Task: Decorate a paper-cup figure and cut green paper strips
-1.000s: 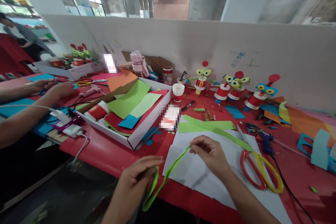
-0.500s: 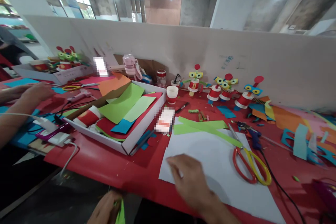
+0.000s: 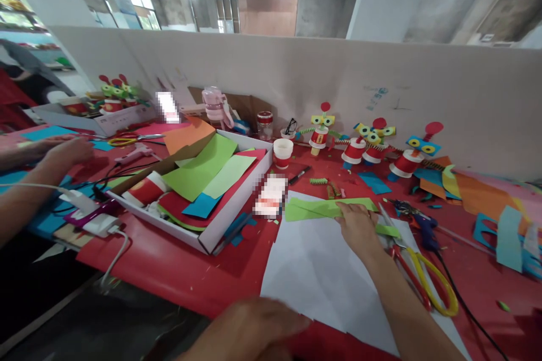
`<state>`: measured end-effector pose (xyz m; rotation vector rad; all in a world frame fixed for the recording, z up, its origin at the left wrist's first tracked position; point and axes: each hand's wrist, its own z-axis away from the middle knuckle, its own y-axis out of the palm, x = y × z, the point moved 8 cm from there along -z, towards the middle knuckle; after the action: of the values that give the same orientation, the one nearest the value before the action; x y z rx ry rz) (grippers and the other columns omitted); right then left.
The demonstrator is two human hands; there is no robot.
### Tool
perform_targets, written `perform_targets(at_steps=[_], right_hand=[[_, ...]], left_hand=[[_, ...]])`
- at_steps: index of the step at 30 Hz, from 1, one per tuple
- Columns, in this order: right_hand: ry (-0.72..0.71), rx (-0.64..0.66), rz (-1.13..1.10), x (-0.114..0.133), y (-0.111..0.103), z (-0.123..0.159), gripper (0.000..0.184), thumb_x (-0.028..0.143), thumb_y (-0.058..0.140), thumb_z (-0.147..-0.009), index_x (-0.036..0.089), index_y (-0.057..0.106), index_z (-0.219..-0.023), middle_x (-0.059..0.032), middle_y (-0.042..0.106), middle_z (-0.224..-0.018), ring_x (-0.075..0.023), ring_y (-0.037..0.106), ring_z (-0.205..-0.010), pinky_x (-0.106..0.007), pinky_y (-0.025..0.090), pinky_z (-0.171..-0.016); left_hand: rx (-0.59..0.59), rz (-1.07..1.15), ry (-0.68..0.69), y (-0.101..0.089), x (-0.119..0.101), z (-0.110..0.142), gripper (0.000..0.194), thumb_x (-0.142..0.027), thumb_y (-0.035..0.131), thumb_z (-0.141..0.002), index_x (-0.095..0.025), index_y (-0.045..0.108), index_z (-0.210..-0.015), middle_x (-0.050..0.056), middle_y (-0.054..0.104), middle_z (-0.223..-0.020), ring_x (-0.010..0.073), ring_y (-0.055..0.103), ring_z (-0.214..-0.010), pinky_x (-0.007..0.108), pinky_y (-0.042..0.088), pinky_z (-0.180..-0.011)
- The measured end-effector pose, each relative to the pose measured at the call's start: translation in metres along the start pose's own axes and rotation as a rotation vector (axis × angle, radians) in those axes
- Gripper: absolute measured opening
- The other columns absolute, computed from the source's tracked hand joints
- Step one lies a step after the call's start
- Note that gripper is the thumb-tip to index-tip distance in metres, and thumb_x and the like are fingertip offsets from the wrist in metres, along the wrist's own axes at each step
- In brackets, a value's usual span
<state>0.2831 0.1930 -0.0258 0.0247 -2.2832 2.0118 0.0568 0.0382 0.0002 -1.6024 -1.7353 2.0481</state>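
My right hand (image 3: pixel 359 231) reaches over the white paper sheets (image 3: pixel 315 271), its fingers closed down on a light green paper strip (image 3: pixel 313 210). The strips lie crossed at the top of the sheets. Beside that hand, scissors (image 3: pixel 417 276) with one red and one yellow handle lie partly under the forearm's right side. My left hand (image 3: pixel 249 324) is low at the table's front edge, slightly blurred, fingers stretched to the right over the sheets' near edge. Nothing shows in it.
A white box (image 3: pixel 212 234) of coloured paper and cups stands left. Paper-cup figures (image 3: pixel 318 138) line the partition. A blue glue gun (image 3: pixel 427 230) with a cord lies right. A phone (image 3: pixel 271 196) is near the box. At far left, another person's hands (image 3: pixel 63 152) work.
My right hand has moved forward from the middle of the sheets onto the green strips. My left hand has risen to the table edge, and the green piece it held is out of sight.
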Motion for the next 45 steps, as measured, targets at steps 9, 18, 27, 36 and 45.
perform_targets(at_steps=[9, 18, 27, 36, 45], right_hand=[[0.051, 0.028, -0.074, -0.018, 0.000, -0.003, 0.029, 0.018, 0.060, -0.087, 0.017, 0.067, -0.115, -0.0124, 0.069, -0.113, -0.0302, 0.058, -0.109, -0.038, 0.037, -0.084], [0.081, 0.111, -0.213, -0.025, 0.003, -0.004, 0.011, 0.010, 0.063, -0.081, 0.020, 0.067, -0.082, -0.0045, 0.071, -0.101, -0.0245, 0.057, -0.106, -0.036, 0.032, -0.082], [-0.156, 0.225, -0.270, -0.012, 0.003, 0.004, 0.027, 0.002, 0.061, -0.077, 0.023, 0.070, -0.093, -0.0028, 0.069, -0.102, -0.0208, 0.055, -0.108, -0.034, 0.032, -0.087], [-0.284, 0.164, -0.244, 0.004, -0.004, 0.008, 0.019, 0.006, 0.060, -0.082, 0.021, 0.069, -0.075, -0.0009, 0.068, -0.086, -0.0193, 0.053, -0.095, -0.031, 0.033, -0.081], [-0.196, 0.014, -0.186, 0.010, 0.005, 0.003, 0.028, 0.010, 0.044, -0.093, 0.020, 0.070, -0.095, -0.0062, 0.069, -0.096, -0.0193, 0.062, -0.087, -0.028, 0.042, -0.074]], left_hand=[[-0.156, -0.133, -0.200, 0.016, 0.041, -0.179, 0.023, -0.017, 0.051, -0.088, -0.021, 0.073, -0.094, 0.004, 0.074, -0.094, 0.0198, 0.067, -0.088, 0.032, 0.053, -0.081], [-0.430, -0.313, -0.181, -0.016, 0.073, -0.168, 0.039, 0.003, 0.046, -0.078, -0.020, 0.071, -0.096, 0.005, 0.070, -0.102, 0.0195, 0.061, -0.094, 0.033, 0.051, -0.085], [-0.406, -0.521, -0.192, -0.020, 0.090, -0.174, 0.018, -0.016, 0.054, -0.086, -0.020, 0.070, -0.084, 0.007, 0.070, -0.084, 0.0258, 0.060, -0.085, 0.038, 0.050, -0.078], [-0.302, -0.460, -0.301, -0.014, 0.097, -0.177, 0.007, -0.013, 0.064, -0.079, -0.018, 0.061, -0.084, 0.007, 0.068, -0.089, 0.0244, 0.057, -0.087, 0.037, 0.045, -0.080], [-0.661, -0.347, -0.057, -0.037, 0.071, -0.166, 0.022, -0.011, 0.053, -0.087, -0.020, 0.067, -0.101, 0.005, 0.072, -0.089, 0.0208, 0.062, -0.084, 0.034, 0.044, -0.078]])
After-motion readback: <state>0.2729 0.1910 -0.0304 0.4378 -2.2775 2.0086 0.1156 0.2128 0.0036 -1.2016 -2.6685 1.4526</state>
